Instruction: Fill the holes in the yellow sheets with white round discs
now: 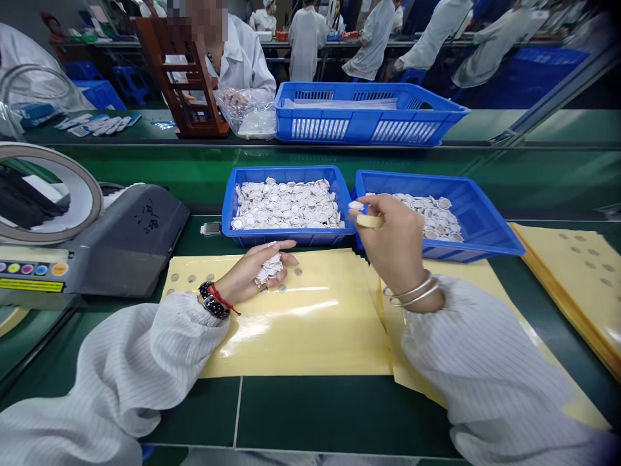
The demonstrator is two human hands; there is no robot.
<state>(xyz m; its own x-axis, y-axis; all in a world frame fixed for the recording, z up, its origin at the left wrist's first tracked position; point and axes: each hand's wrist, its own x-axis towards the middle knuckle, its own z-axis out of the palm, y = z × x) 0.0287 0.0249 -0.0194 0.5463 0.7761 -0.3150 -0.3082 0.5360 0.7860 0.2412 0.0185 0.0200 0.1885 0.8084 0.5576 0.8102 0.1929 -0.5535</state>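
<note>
Palm up, my left hand (242, 277) cups a heap of small white round discs (270, 268) above a yellow glossy sheet (310, 336). Small grey-looking round pieces (191, 279) lie in a row along that sheet's upper part. Raised in front of the right-hand blue tray, my right hand (395, 243) pinches a small white disc (356, 206) between its fingertips. A yellowish cover (370, 221) wraps one of its fingers. Beyond my left hand, a blue tray (286, 237) holds many similar white discs. The other blue tray (485, 217) holds a smaller heap, partly hidden by my right hand.
A grey tape dispenser (129, 239) with a large roll (92, 194) stands at left. More yellow sheets (572, 272) lie stacked at right. On the raised ledge are a blue slatted basket (359, 126) and a brown wooden rack (194, 90). Another person (247, 58) sits behind it.
</note>
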